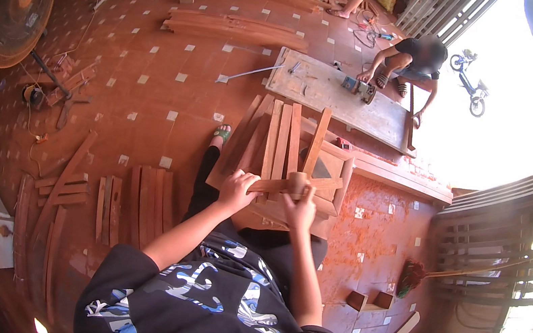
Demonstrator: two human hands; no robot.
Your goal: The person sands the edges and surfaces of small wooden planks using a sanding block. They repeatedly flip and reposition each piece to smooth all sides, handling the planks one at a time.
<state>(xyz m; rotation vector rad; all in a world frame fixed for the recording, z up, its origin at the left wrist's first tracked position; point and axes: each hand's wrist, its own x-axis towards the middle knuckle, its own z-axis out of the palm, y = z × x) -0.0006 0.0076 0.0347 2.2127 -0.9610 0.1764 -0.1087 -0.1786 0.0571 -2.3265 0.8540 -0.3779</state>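
My left hand [236, 191] is closed round the left end of a wooden strip [269, 185], which lies crosswise over a low work surface [330, 207]. My right hand [300, 211] is closed on a blurred wooden block [298, 182] at the strip's middle; its exact shape I cannot make out. Another wooden strip [317, 139] runs away from that spot, meeting the crosswise one near the block. Just left of it, several more wooden strips [283, 138] lie side by side. A dark flat piece [323, 166] shows on the work surface beside the crossing.
Beyond, a person [420, 58] crouches at a long board [331, 90] bearing a power tool [359, 89]. Wooden strips [149, 201] lie on the tiled floor at left. Fans [22, 6] stand far left. A red broom [412, 275] and small wooden box [370, 302] are at right.
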